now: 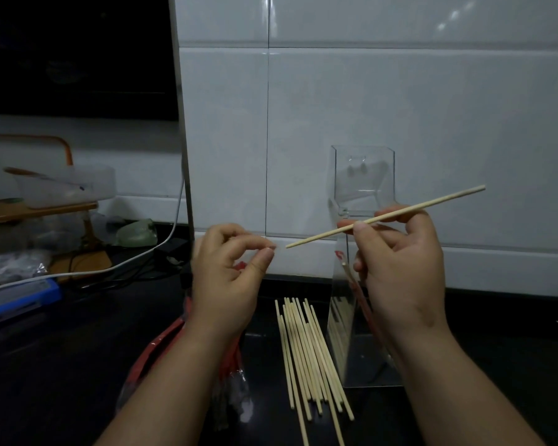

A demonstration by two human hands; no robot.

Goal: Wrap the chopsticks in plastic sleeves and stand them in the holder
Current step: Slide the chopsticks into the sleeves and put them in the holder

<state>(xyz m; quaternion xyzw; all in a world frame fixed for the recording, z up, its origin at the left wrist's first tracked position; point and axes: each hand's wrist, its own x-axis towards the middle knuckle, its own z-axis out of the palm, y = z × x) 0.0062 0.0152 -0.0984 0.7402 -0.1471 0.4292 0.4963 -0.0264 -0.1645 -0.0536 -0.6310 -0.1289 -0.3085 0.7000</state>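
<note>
My right hand (400, 265) grips a bare wooden chopstick (432, 206) held slantwise, its thin tip pointing left toward my left hand (229, 272). That hand pinches the mouth of a clear plastic sleeve with red print (239, 264) between thumb and forefinger; most of the sleeve is hidden behind the hand. The chopstick tip sits a short way right of the pinch. A bundle of bare chopsticks (306, 352) lies on the dark counter below. The clear plastic holder (361, 175) stands behind my right hand, with one red-printed wrapped pair (356, 288) leaning inside.
A pack of red-printed sleeves (229, 378) lies under my left forearm. At left are a blue device (23, 300), a white cable (116, 267), clear containers (68, 185) and a wooden rack (39, 209). A white tiled wall (400, 101) rises close behind.
</note>
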